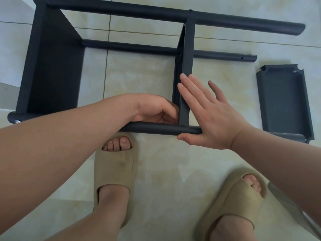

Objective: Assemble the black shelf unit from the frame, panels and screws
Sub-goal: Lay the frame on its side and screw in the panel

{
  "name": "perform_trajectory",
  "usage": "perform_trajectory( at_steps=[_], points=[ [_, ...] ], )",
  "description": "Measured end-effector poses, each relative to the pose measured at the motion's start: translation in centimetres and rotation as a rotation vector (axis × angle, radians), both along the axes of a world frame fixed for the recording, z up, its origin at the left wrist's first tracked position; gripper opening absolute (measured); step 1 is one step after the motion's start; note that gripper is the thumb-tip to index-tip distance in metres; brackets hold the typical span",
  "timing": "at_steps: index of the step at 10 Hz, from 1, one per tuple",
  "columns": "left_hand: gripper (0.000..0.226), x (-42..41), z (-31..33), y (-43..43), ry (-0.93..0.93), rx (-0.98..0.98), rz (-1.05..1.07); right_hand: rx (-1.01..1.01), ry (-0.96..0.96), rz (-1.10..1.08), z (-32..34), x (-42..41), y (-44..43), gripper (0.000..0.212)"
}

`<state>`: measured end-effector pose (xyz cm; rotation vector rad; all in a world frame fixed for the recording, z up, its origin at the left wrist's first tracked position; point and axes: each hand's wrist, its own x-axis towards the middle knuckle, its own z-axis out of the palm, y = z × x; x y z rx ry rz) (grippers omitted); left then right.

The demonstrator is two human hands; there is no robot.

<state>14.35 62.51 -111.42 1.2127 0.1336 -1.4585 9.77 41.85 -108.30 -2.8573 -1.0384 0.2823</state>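
The black shelf frame (121,13) lies on its side on the tiled floor, with round tubes running left to right. One panel (50,66) is fixed at its left end. A second panel (186,66) stands across the tubes near the middle. My left hand (154,110) curls behind that panel's near end, just above the nearest tube (156,128); its fingertips are hidden. My right hand (208,115) lies flat and open against the panel's right face, thumb under the tube. A loose panel (284,101) lies on the floor to the right.
My two feet in beige slippers (114,171) stand on the pale tiles just in front of the frame. A screw head (17,121) shows at the near tube's left end, another (191,9) on the far tube. A grey object (284,202) lies by my right arm.
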Motion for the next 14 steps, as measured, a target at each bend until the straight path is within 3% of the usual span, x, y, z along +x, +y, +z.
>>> perform_trajectory(
  at_steps=[3,4,7,14],
  points=[
    [0.017,0.01,-0.31,0.02,-0.028,0.038,-0.033,0.000,-0.007,0.000,-0.09,-0.02,-0.04,0.108],
    [0.027,-0.02,-0.18,0.09,-0.018,-0.001,-0.040,-0.001,-0.010,0.001,-0.13,0.00,-0.04,0.108],
    [0.017,-0.03,-0.33,-0.03,-0.028,0.015,-0.023,0.011,-0.005,-0.001,-0.07,-0.01,-0.06,0.108],
    [0.020,-0.01,-0.15,-0.05,-0.033,0.027,-0.041,0.007,0.004,0.005,-0.05,0.04,-0.03,0.107]
  ],
)
